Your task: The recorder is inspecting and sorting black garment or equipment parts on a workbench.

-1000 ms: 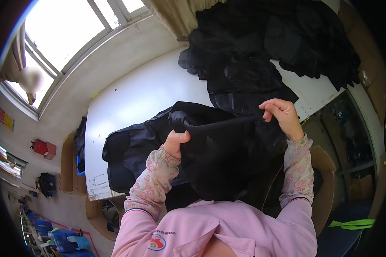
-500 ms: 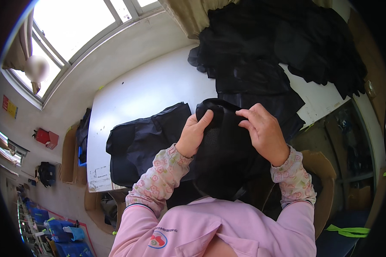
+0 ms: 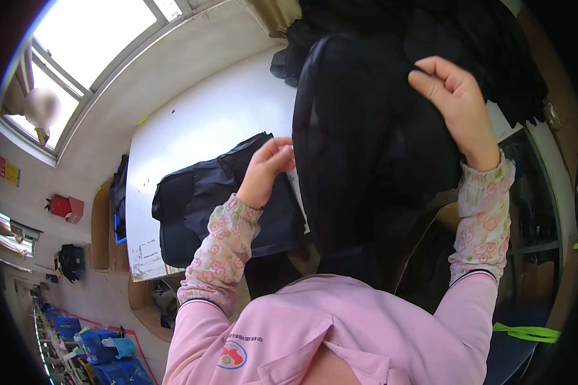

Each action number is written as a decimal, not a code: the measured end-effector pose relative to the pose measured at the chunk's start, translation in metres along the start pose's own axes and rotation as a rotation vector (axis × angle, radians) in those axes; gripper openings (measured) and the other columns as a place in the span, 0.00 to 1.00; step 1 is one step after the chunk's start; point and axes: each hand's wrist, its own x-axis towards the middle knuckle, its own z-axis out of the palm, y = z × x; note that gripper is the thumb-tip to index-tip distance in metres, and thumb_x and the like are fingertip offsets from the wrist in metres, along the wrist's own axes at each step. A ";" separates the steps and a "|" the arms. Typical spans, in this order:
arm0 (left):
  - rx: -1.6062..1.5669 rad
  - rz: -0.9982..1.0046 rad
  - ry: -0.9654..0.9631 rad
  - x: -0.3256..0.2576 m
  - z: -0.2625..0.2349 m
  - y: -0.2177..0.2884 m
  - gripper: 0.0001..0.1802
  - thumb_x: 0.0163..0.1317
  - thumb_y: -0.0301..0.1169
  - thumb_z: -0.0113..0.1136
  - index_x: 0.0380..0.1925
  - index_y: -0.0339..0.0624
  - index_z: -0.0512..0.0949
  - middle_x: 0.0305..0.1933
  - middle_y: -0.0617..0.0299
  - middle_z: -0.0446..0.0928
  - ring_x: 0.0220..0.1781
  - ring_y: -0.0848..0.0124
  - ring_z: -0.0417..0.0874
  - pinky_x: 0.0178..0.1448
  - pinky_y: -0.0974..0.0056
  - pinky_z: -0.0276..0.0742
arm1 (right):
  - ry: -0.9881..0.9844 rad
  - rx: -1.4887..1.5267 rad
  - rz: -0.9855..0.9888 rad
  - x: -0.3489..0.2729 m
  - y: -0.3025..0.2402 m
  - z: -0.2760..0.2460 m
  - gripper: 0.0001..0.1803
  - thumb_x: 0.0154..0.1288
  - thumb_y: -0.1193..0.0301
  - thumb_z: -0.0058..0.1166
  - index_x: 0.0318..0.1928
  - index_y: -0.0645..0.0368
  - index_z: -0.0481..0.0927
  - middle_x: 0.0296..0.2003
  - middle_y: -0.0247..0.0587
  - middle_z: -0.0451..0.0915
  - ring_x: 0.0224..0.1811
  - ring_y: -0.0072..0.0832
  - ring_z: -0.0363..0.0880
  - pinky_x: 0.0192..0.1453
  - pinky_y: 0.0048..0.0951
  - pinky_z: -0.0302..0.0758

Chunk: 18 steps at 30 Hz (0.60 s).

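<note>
A large black cloth piece (image 3: pixel 359 147) hangs spread between my two hands, over the near edge of the table and in front of my body. My right hand (image 3: pixel 459 106) is closed in a pinch on its upper right part, higher and farther out than the other. At the cloth's left edge, the fingers of my left hand (image 3: pixel 268 170) are drawn together, with the tips at the fabric. Left of that hand, a stack of black cloth pieces (image 3: pixel 199 199) lies on the white table (image 3: pixel 225 102).
A big heap of black cloth (image 3: pixel 481 64) covers the table's far right. Cardboard boxes (image 3: pixel 103 224) stand by the table's left end, and a window (image 3: pixel 96 38) is at upper left. Blue bins (image 3: pixel 119 369) sit at lower left. A glass-fronted cabinet (image 3: pixel 536 199) is at right.
My right hand has moved up and right, spreading the black cloth out wide. The left hand has shifted left and slightly up, now at the cloth's left edge.
</note>
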 end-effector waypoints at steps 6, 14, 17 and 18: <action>-0.073 -0.341 -0.497 -0.057 0.016 -0.061 0.40 0.63 0.29 0.61 0.72 0.46 0.51 0.63 0.53 0.68 0.65 0.64 0.70 0.67 0.58 0.66 | 0.117 0.426 0.007 0.018 -0.007 -0.032 0.10 0.70 0.69 0.53 0.47 0.61 0.80 0.38 0.31 0.83 0.35 0.15 0.81 0.40 0.15 0.77; -0.900 -0.397 -0.212 -0.026 0.095 -0.087 0.26 0.68 0.52 0.53 0.59 0.54 0.64 0.54 0.57 0.72 0.55 0.66 0.77 0.61 0.58 0.70 | 0.121 0.993 0.105 -0.003 -0.025 -0.002 0.13 0.71 0.70 0.50 0.49 0.67 0.79 0.42 0.49 0.84 0.39 0.32 0.86 0.40 0.28 0.87; -1.036 -0.414 -0.360 -0.013 0.103 -0.098 0.16 0.68 0.49 0.55 0.47 0.54 0.73 0.36 0.66 0.76 0.40 0.74 0.79 0.53 0.62 0.73 | -0.002 1.064 0.133 -0.012 -0.029 0.002 0.13 0.72 0.69 0.49 0.50 0.66 0.78 0.44 0.46 0.83 0.43 0.30 0.85 0.44 0.27 0.86; -0.956 -0.421 -0.246 -0.010 0.108 -0.100 0.13 0.69 0.47 0.54 0.37 0.51 0.74 0.31 0.67 0.78 0.39 0.74 0.80 0.53 0.61 0.74 | -0.002 1.061 0.133 -0.014 -0.029 0.005 0.13 0.72 0.69 0.49 0.50 0.66 0.78 0.44 0.46 0.83 0.43 0.30 0.85 0.44 0.27 0.86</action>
